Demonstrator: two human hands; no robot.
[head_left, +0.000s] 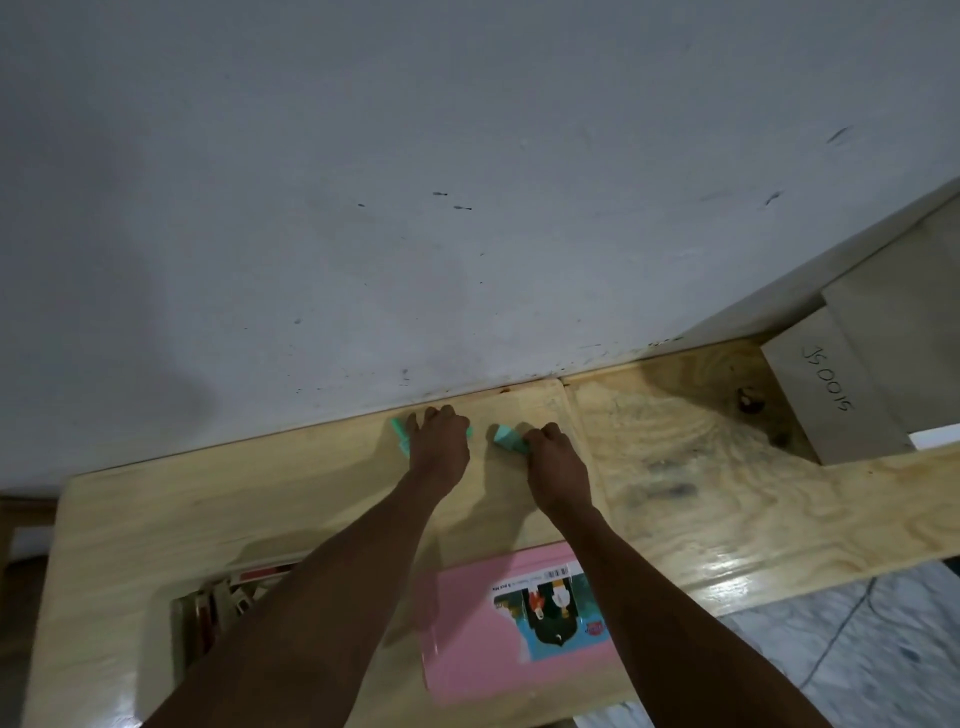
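- Left hand (439, 439): back of the hand up, fingers (435, 415) curled down over the left teal piece (400, 435). Teal shows on both sides of the hand, so it is gripped, not just touched.
- Right hand (555, 451): fingers (546, 431) curled, pinching the right teal piece (505, 435) at its near-right end. The rest of the piece sticks out to the left of the knuckles.
- Both teal pieces sit low over the counter (208, 519) at its far edge, just short of the wall (467, 208). Can't tell whether they rest on the wood or are lifted slightly.
- The two pieces are apart, with a gap of bare wood between them. The hands are side by side and not touching.
- Exact shape of the pieces isn't readable: small, blurred and partly covered by the hands.
- Pink box (467, 639): flat on the counter near the front edge, between and under the forearms, well apart from the teal pieces. Picture label (550, 608) on its right half.
- Lower left: a recess in the counter holding upright flat items (218, 608), too dark to identify.
- Right: grey box (836, 395) with "JS0015" handwritten on it, near the wall.
- Pale veined floor (857, 649) shows at lower right.
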